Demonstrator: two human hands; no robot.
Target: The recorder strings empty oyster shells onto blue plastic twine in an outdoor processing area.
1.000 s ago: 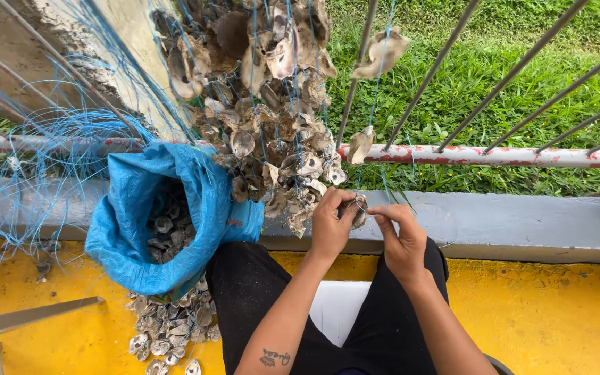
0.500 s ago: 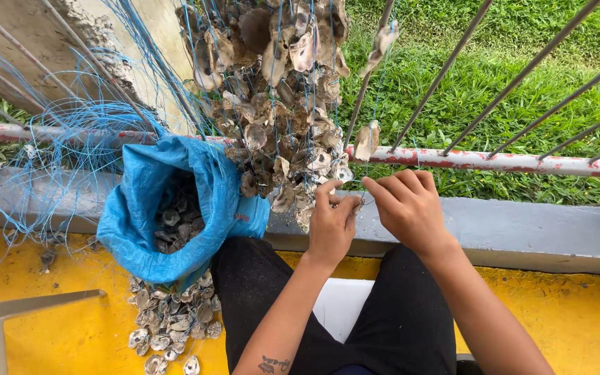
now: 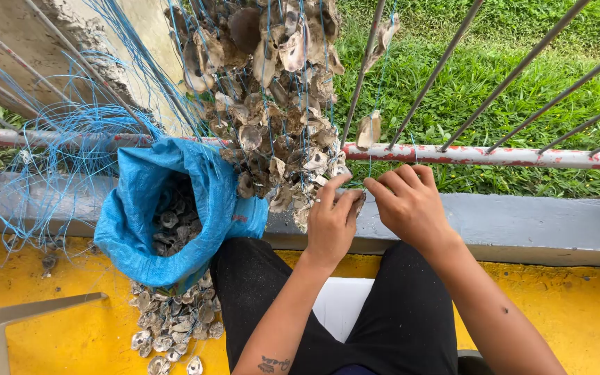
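Outdoor spot: yellow painted floor (image 3: 57, 326), grey concrete curb (image 3: 522, 222), a red-and-white rail (image 3: 508, 157) with slanted metal bars (image 3: 446, 62), grass (image 3: 494, 90) behind.

Both hands are working at the curb, right at the lower edge of the hanging shell cluster (image 3: 272, 104). Left hand (image 3: 331, 226) fingers (image 3: 345, 201) are curling in, pinching a small shell (image 3: 360, 202) against the thumb; the shell is mostly hidden, just its edge poking out on the side facing the other hand. Right hand (image 3: 411, 205) fingers (image 3: 383, 189) are bunching to a point, tips meeting just beside that shell, apparently pinching a thin blue line (image 3: 371, 149) running up from there; can't tell for sure whether the line is actually in the grip. Fingertips of both hands are nearly touching, shell sitting between them.

Further up that line, a single shell (image 3: 368, 130) is dangling in front of the rail; another one (image 3: 387, 31) is hanging higher.

Left of the hands: a blue sack (image 3: 140, 229) standing open with loose shells inside, more shells (image 3: 175, 330) spilling on the floor below it. Loose blue line tangle (image 3: 57, 153) is draping over the rail further left.

Person is sitting, black trousers (image 3: 397, 312), white seat (image 3: 342, 305) showing between the legs.
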